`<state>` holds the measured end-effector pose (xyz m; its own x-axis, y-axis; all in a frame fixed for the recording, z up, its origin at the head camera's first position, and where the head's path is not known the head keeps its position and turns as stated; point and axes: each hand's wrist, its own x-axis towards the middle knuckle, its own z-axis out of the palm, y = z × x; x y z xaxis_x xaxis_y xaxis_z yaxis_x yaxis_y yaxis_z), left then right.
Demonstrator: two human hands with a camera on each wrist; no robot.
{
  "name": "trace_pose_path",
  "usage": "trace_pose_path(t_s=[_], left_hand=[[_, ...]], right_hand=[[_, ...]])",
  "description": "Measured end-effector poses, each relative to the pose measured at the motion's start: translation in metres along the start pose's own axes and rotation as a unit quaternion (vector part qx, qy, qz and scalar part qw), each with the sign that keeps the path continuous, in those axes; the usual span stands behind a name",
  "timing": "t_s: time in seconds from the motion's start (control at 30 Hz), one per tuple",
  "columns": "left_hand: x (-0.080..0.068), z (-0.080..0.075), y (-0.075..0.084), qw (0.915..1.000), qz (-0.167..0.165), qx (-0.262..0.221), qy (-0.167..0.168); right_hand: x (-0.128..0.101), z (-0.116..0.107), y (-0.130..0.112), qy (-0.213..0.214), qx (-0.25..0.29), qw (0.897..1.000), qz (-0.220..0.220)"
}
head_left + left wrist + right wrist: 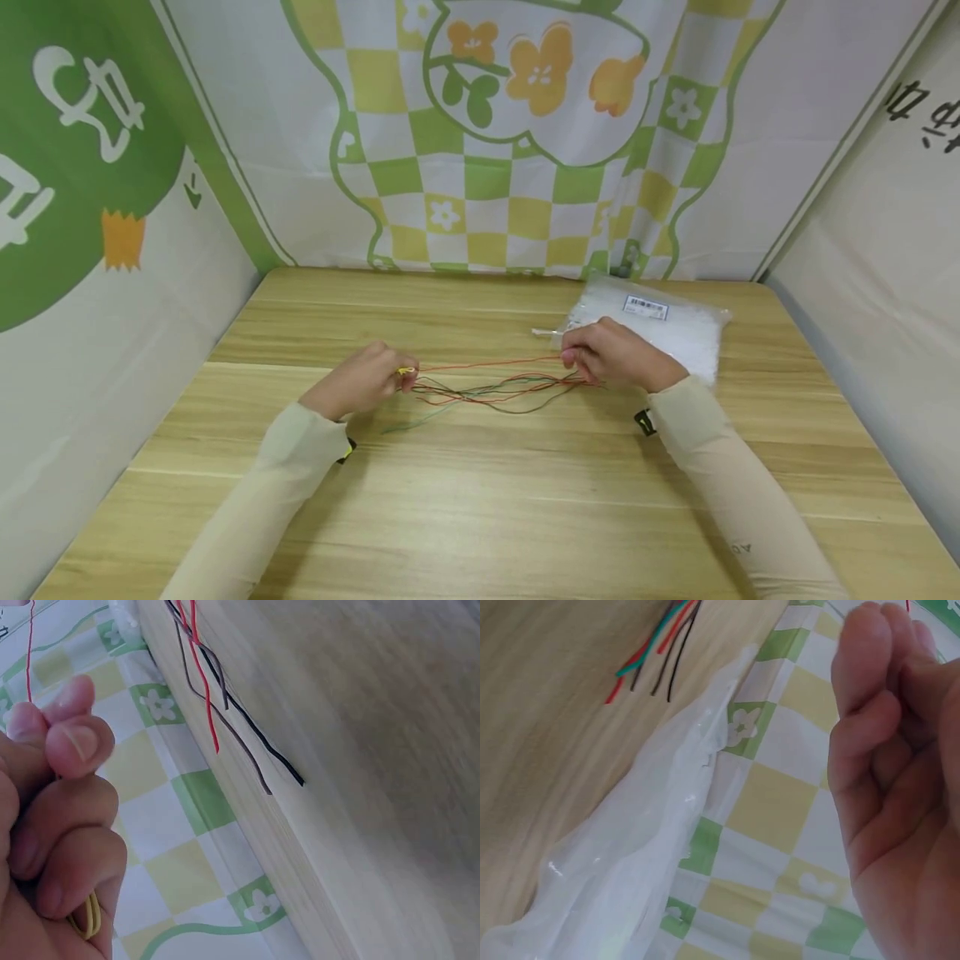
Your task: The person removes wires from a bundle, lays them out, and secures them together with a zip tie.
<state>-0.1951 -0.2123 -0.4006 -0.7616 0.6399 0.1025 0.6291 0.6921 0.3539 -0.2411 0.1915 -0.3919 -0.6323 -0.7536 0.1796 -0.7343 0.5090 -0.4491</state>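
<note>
The left hand (365, 385) and right hand (611, 353) are each pinching an end of one thin red cord (487, 364), stretching it taut just above the pale wooden tabletop (480, 500); both grips are clamped on it. Its long axis is running left to right. It looks light, limp and slippery, so the ends are probably the best hold. Loose red, green and dark cords (495, 392) are lying beneath it.

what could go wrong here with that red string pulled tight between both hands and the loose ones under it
1. The red string is only pinched by the left hand and right hand, so it may slip from the fingers.
2. The loose strings lie crossed in a pile on the table and might tangle or get dragged along.
3. The plastic bag sits right beside the right hand and could get nudged.
</note>
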Motion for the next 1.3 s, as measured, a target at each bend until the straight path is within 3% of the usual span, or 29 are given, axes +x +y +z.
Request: trace_pose_path(t_s=[0.47,0.63,0.8,1.0,1.3], left_hand=[[-0.006,0.007,-0.008,0.9995,0.032,-0.003,0.003],[-0.006,0.009,-0.007,0.9993,0.030,0.021,0.001],[-0.004,0.011,-0.005,0.9983,0.027,0.051,-0.006],[-0.003,0.011,-0.001,0.9973,-0.002,0.066,-0.032],[-0.003,0.012,0.004,0.9947,-0.053,0.046,-0.075]], right_hand=[[-0.003,0.005,0.002,-0.011,-0.027,1.000,-0.003],[-0.002,0.010,0.008,-0.009,-0.033,0.999,-0.016],[-0.001,0.014,0.011,-0.013,-0.058,0.998,-0.001],[0.002,0.016,0.005,-0.016,-0.067,0.998,-0.001],[0.004,0.019,0.002,-0.039,-0.062,0.997,0.004]])
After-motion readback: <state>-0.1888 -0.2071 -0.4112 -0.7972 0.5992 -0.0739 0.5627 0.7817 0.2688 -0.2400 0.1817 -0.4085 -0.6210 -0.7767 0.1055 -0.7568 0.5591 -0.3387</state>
